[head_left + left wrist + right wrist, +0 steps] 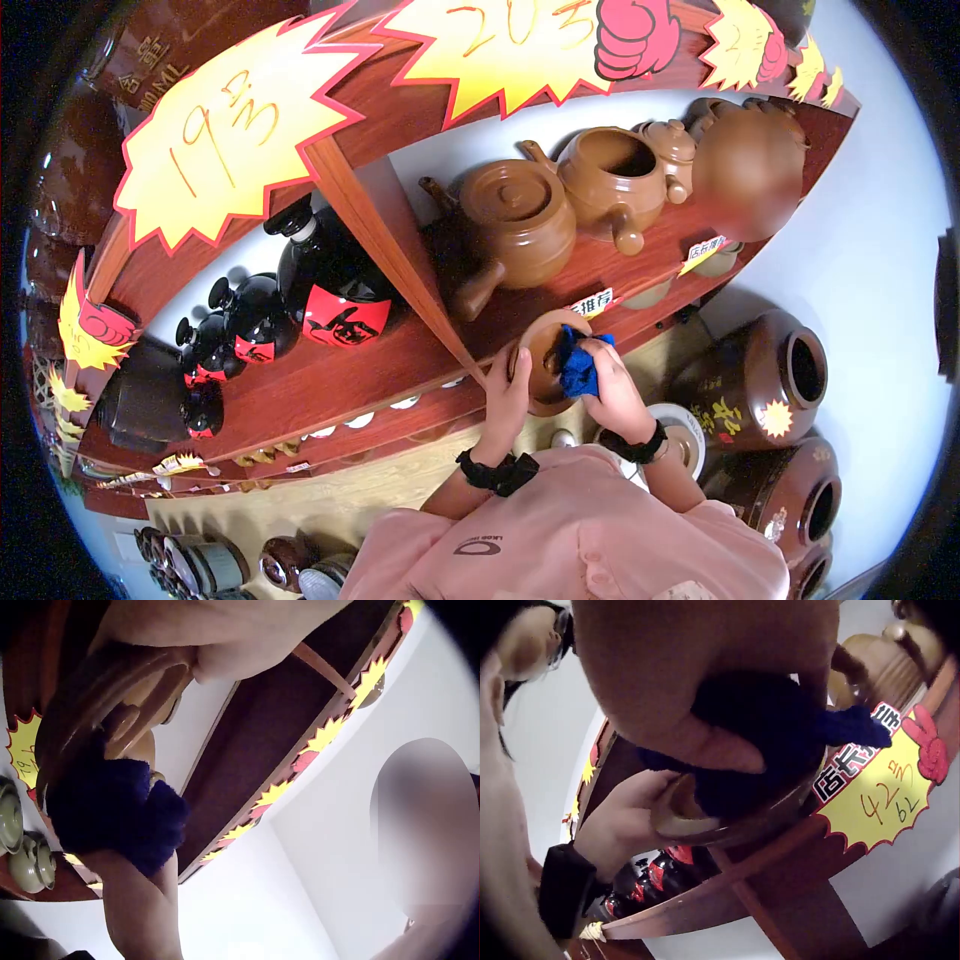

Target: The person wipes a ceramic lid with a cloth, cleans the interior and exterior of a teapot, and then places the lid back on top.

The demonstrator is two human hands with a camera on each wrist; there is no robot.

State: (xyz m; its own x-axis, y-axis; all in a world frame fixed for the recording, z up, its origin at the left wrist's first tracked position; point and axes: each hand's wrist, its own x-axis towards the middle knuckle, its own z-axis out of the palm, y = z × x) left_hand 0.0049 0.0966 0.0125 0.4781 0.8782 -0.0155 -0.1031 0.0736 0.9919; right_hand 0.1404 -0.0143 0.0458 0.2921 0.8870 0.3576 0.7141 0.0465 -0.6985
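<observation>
Low in front of the shelf, my left hand (508,388) grips the rim of a round, hollow brown clay piece (541,340), like a lid or shallow bowl. Bunched in my right hand (620,398) is a blue cloth (578,368), pressed against the hollow side of the piece. From the right wrist, the cloth (769,739) covers much of the hollow, and the rim (761,825) curves below it. The left wrist view has the cloth (120,810) against the rim, under my left hand (217,634).
Brown clay pots stand on the shelf ahead: a lidded one (515,210), then one without a lid (612,180). Black bottles (335,275) with red labels fill the left compartment. Large brown jars (750,380) stand at right. Yellow starburst signs (235,130) line the shelf edge.
</observation>
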